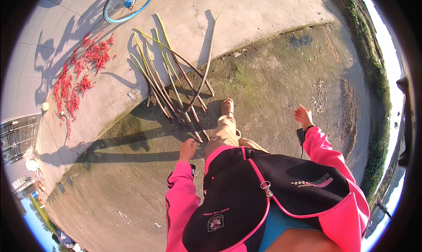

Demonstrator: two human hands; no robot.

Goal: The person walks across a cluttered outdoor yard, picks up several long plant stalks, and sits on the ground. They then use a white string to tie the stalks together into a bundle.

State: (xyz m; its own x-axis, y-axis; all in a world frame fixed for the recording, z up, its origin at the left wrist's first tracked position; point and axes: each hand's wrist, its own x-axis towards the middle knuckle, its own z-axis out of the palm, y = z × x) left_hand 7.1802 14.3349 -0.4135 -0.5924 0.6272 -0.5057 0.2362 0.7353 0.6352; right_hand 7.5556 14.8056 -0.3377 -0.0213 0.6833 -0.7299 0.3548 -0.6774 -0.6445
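Note:
My left hand (188,149) hangs beside my body, its fingers curled and nothing seen in it. It is nearest to the lower ends of several long plant stalks (174,97), dark at one end and yellow-green at the other, lying across the concrete. One bent stalk (209,54) crosses over others on the right side. My right hand (303,116) is held out to the right, fingers curled, with no object visible in it. A dark strap and a small device sit at each wrist. Red chili peppers (99,55) are spread on the ground at the left.
A bicycle wheel with a blue rim (113,20) stands at the top left. A raised concrete edge (263,41) runs diagonally under the stalks. My sandalled foot (227,107) is just right of them. Dry plant matter (348,107) and a green hedge (379,97) lie at the right.

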